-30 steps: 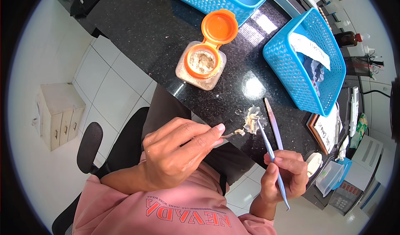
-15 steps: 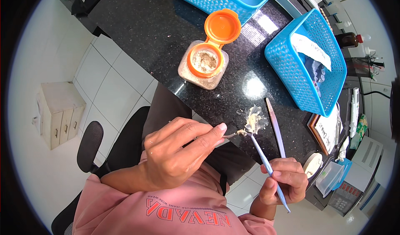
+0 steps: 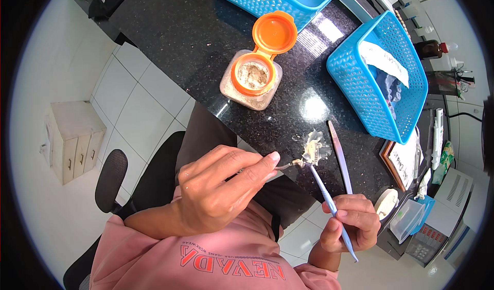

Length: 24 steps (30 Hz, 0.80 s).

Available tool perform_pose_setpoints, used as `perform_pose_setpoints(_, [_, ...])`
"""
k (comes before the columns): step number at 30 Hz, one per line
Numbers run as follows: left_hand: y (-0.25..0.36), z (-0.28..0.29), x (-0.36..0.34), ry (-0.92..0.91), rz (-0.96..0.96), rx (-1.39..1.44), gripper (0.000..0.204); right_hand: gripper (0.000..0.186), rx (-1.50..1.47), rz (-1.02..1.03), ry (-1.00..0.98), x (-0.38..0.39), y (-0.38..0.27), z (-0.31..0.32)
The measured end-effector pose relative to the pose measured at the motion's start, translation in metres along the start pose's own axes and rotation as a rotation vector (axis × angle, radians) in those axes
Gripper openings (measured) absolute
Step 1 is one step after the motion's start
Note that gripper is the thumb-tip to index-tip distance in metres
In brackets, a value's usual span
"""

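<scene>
Starting at the left, you have a pale drawer cabinet on the tiled floor, then the black chair armrest. Your left hand is just off the near edge of the counter, its thumb and fingers pinched round a thin metal tool that points right, with a small cream-coloured lump on its tip. Farther away, a clear squarish jar of pale powder stands on the counter, its orange lid flipped back to the far side. Behind it is a blue perforated basket. Right of the lump, a smear of cream paste lies on the counter near its edge. A light-blue instrument slants down from the lump to your right hand, whose fingers grasp it; its tip is at the lump, though you cannot tell whether they touch. A purple-handled tool lies just right of the smear, its near end reaching your right fingers; contact there is unclear. Farther right come a second blue basket, a round cream disc and a notepad.
</scene>
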<state>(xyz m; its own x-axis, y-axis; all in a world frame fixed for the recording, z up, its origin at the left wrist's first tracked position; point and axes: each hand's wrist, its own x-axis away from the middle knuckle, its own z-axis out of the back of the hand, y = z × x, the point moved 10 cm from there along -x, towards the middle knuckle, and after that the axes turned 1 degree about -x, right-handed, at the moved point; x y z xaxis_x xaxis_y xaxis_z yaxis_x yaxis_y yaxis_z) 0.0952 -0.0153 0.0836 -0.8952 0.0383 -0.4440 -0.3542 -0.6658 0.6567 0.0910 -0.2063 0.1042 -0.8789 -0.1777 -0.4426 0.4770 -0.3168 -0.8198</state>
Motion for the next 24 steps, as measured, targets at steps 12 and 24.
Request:
perform_pose_setpoints(12, [0.001, 0.0, 0.0, -0.001, -0.006, -0.012, 0.037, 0.016, 0.109, -0.058, 0.07, -0.001, 0.009, 0.005])
perform_pose_setpoints(24, [0.002, 0.001, -0.001, -0.021, -0.01, -0.031, 0.037, 0.015, 0.131, -0.134, 0.044, -0.002, 0.015, -0.001])
